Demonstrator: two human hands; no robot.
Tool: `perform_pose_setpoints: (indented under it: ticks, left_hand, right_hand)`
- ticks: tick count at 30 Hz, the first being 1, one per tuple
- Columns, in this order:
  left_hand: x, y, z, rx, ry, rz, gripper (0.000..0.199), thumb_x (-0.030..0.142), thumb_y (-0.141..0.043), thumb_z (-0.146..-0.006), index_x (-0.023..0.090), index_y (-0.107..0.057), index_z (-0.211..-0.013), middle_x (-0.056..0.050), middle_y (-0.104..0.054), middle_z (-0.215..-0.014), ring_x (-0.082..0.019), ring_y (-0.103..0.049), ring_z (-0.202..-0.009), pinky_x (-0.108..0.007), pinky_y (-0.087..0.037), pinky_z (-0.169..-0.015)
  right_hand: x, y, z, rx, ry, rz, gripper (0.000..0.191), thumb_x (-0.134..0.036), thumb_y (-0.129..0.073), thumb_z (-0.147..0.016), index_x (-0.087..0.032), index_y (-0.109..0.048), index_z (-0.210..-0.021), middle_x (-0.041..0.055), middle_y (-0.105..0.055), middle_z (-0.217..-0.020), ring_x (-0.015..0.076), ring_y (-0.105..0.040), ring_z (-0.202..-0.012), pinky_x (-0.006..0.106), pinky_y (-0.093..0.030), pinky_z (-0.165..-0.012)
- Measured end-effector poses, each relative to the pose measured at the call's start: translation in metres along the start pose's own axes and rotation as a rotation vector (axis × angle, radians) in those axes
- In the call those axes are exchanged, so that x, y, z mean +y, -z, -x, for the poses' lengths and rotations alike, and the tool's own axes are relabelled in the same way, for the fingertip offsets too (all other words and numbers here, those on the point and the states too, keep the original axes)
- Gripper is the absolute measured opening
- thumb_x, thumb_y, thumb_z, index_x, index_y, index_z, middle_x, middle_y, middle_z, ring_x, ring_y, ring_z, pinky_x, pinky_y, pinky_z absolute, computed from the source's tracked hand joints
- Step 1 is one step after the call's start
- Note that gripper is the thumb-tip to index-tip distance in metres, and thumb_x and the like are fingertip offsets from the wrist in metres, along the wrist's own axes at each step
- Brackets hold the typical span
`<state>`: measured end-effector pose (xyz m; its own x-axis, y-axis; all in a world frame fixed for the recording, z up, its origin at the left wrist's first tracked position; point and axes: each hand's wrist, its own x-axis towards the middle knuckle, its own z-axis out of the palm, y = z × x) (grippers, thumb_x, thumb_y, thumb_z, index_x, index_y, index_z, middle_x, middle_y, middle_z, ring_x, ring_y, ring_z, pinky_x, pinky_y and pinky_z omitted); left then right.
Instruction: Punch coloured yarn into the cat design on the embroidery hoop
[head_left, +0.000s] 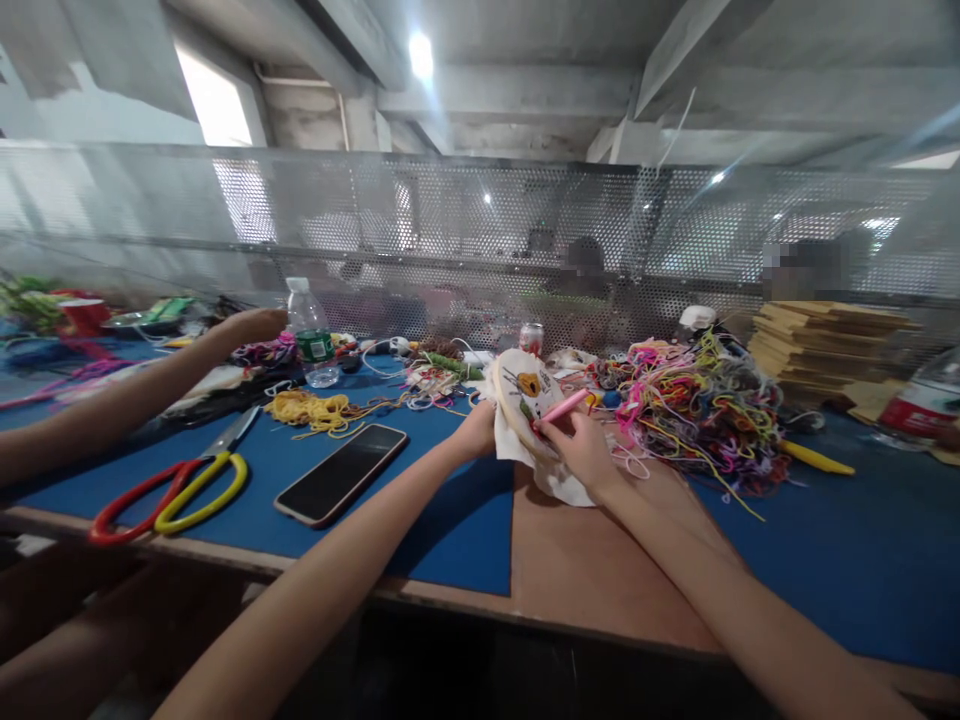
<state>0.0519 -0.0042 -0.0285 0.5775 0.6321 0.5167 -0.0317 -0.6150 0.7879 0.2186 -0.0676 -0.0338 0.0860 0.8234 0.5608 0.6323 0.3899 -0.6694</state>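
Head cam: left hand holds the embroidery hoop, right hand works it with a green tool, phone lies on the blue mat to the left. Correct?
Not quite. The tool in the right hand is pink, not green; the head view shows it. The left hand does hold the embroidery hoop, and the phone lies on the blue mat to the left.

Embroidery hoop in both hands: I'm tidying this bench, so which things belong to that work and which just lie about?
In use: round wooden embroidery hoop with white cloth, pink pen-shaped punch needle, left hand, right hand.

Lying about: black smartphone, red and yellow scissors, clear water bottle, tangled coloured yarn.
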Motion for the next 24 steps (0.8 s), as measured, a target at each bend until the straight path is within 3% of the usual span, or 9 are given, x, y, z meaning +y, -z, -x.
perform_pose_setpoints:
  ticks: [4, 19, 24]
  left_hand:
    - [0.0008, 0.003, -0.0004, -0.03, -0.034, -0.077, 0.048, 0.025, -0.066, -0.066, 0.014, -0.059, -0.112, -0.013, -0.057, -0.118, -0.028, -0.054, -0.104, -0.038, -0.043, -0.09]
    - [-0.0045, -0.0016, 0.0006, 0.043, -0.005, -0.075, 0.046, 0.023, -0.065, -0.066, 0.017, -0.059, -0.111, -0.01, -0.061, -0.112, -0.027, -0.054, -0.105, -0.04, -0.04, -0.094]
    - [-0.001, -0.0022, 0.0019, 0.036, 0.04, -0.037, 0.038, 0.022, -0.067, -0.062, 0.016, -0.064, -0.099, -0.011, -0.063, -0.108, -0.029, -0.052, -0.106, -0.041, -0.037, -0.096]
  right_hand:
    - [0.0018, -0.0003, 0.0005, 0.004, 0.006, -0.001, 0.033, -0.048, -0.056, -0.073, -0.017, -0.062, -0.079, 0.008, -0.066, -0.078, 0.0213, -0.061, -0.073, 0.033, -0.045, -0.069]
    - [0.0009, -0.0015, 0.0019, -0.007, 0.039, -0.004, 0.03, -0.046, -0.054, -0.076, -0.017, -0.063, -0.079, 0.0085, -0.066, -0.083, 0.0226, -0.062, -0.077, 0.033, -0.046, -0.07]
    - [-0.0013, -0.0001, 0.0027, -0.006, 0.032, 0.001, 0.03, -0.045, -0.053, -0.076, -0.017, -0.062, -0.078, 0.0086, -0.066, -0.087, 0.0221, -0.062, -0.078, 0.033, -0.046, -0.072]
